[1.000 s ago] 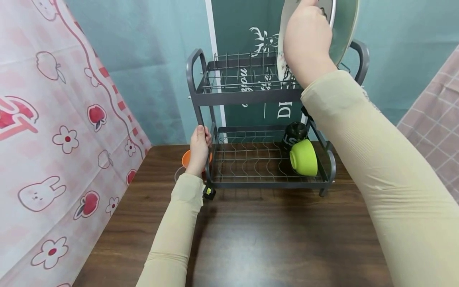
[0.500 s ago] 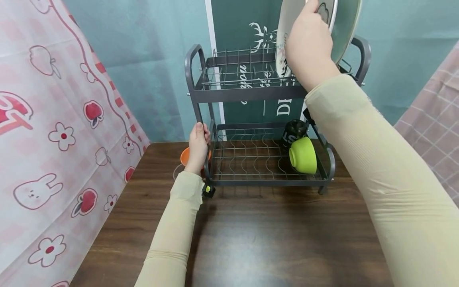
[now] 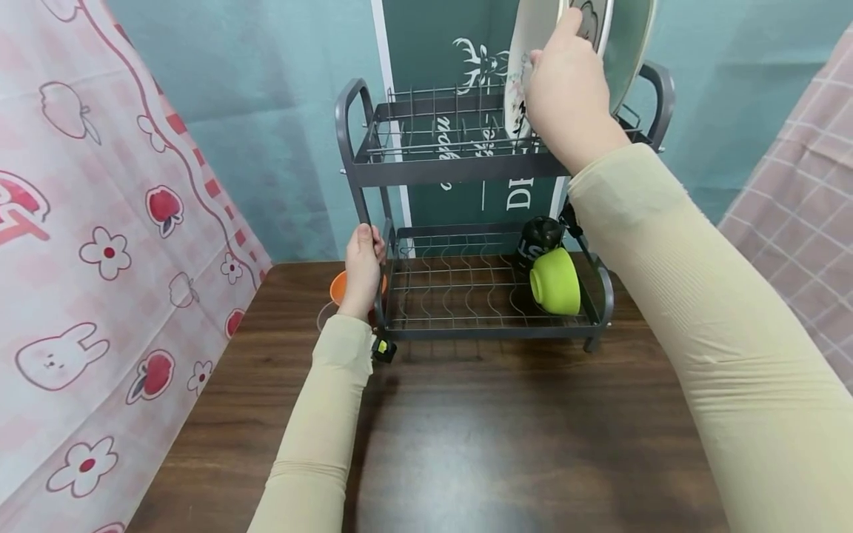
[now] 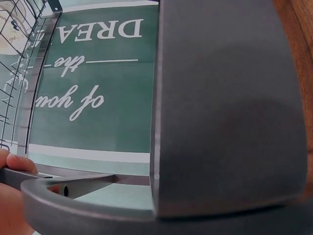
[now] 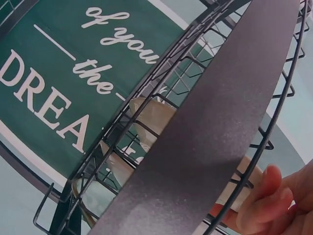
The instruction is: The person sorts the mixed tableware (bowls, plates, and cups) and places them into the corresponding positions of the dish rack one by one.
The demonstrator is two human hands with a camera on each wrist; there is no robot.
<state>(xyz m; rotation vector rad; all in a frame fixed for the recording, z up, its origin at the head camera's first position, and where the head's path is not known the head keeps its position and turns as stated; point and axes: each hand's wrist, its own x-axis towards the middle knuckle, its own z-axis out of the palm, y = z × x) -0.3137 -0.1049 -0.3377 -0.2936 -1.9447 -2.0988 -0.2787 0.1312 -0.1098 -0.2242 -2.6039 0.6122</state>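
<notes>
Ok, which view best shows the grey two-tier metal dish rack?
The head view: the rack shows nearly whole. The left wrist shows mostly its frame close up; the right wrist, part of its upper tier.

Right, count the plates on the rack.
3 visible, standing in the rack's top tier: in the head view, floral plate left, grey-patterned plate middle, pale green plate right. The right hand blocks part, so more may be hidden.

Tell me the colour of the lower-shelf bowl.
The bowl is lime green; the head view shows it best.
</notes>
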